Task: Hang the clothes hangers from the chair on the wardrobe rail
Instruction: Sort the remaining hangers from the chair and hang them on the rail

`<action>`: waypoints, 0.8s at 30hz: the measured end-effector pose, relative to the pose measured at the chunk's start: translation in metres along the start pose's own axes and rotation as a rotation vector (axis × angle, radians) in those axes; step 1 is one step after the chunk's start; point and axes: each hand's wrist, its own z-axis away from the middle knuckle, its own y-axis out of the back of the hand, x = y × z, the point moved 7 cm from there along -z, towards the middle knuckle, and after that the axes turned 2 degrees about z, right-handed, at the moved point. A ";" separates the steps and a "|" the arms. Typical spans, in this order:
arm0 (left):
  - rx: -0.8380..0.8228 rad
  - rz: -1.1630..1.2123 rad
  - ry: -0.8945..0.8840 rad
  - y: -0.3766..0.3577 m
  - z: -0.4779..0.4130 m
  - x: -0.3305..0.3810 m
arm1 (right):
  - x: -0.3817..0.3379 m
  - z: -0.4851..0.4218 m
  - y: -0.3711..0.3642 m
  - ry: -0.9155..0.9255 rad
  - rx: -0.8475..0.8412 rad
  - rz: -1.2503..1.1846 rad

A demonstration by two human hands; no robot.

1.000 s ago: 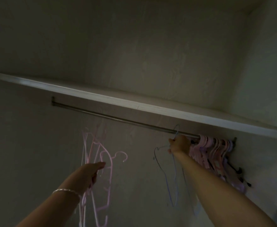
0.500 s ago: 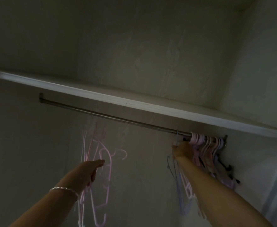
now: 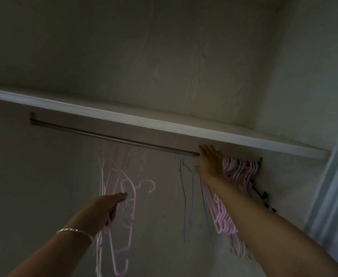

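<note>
Head view: nearest, the left hand (image 3: 105, 206), a bracelet (image 3: 74, 231) at its wrist, grips a bunch of pink hangers (image 3: 133, 196) low in the wardrobe (image 3: 34, 196). Farther right, the right hand (image 3: 210, 162) lies flat with straight fingers — gripping nothing — against the hung hangers (image 3: 240, 170) crowded at the right end of the rail (image 3: 112, 137). A thin blue hanger (image 3: 184, 200) dangles beside its thumb — its hook cannot be made out. The shelf (image 3: 164, 126) sits above.

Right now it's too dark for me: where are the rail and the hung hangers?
rail (image 3: 112, 137), head view, bare middle of the bar.
hung hangers (image 3: 240, 166), head view, pink hooks at the rail's right end.
</note>
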 end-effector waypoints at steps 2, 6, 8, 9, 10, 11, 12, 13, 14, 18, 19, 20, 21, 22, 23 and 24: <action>0.012 0.023 -0.011 0.002 0.000 0.001 | 0.003 -0.002 -0.010 -0.014 -0.072 0.039; 0.024 -0.008 -0.024 0.004 0.006 0.006 | 0.008 -0.007 -0.013 0.002 -0.040 0.107; 0.036 -0.024 -0.013 0.004 0.009 0.010 | 0.014 -0.010 -0.008 0.012 -0.005 0.166; 0.042 -0.047 -0.025 0.004 0.012 0.013 | 0.018 -0.011 -0.008 0.010 -0.023 0.200; 0.033 -0.050 -0.041 0.001 0.011 0.016 | 0.026 -0.012 -0.007 -0.001 -0.037 0.245; 0.031 -0.036 -0.049 0.000 0.011 0.019 | 0.036 -0.011 -0.007 -0.020 -0.052 0.283; 0.034 -0.020 -0.055 0.001 0.012 0.019 | 0.044 -0.012 -0.008 -0.045 -0.055 0.311; 0.031 -0.014 -0.058 0.002 0.012 0.020 | 0.054 -0.012 -0.008 -0.074 -0.043 0.328; 0.021 -0.005 -0.060 0.003 0.012 0.019 | 0.064 -0.011 -0.010 -0.107 -0.025 0.342; -0.006 -0.023 -0.058 0.011 0.014 0.013 | 0.071 -0.008 -0.010 -0.121 0.015 0.340; -0.006 -0.011 -0.052 0.014 0.015 0.013 | 0.070 -0.008 -0.011 -0.109 0.023 0.321; 0.000 0.001 -0.050 0.018 0.016 0.012 | 0.069 -0.006 -0.012 -0.106 0.017 0.283; 0.003 0.001 -0.054 0.020 0.018 0.014 | 0.068 -0.004 -0.013 -0.109 0.010 0.230; 0.003 0.004 -0.055 0.022 0.019 0.016 | 0.064 -0.001 -0.012 -0.098 0.027 0.164; 0.000 0.008 -0.049 0.024 0.022 0.017 | 0.054 0.003 -0.007 -0.062 0.087 0.097; -0.007 0.006 -0.043 0.026 0.025 0.019 | 0.043 0.007 0.001 -0.011 0.182 0.031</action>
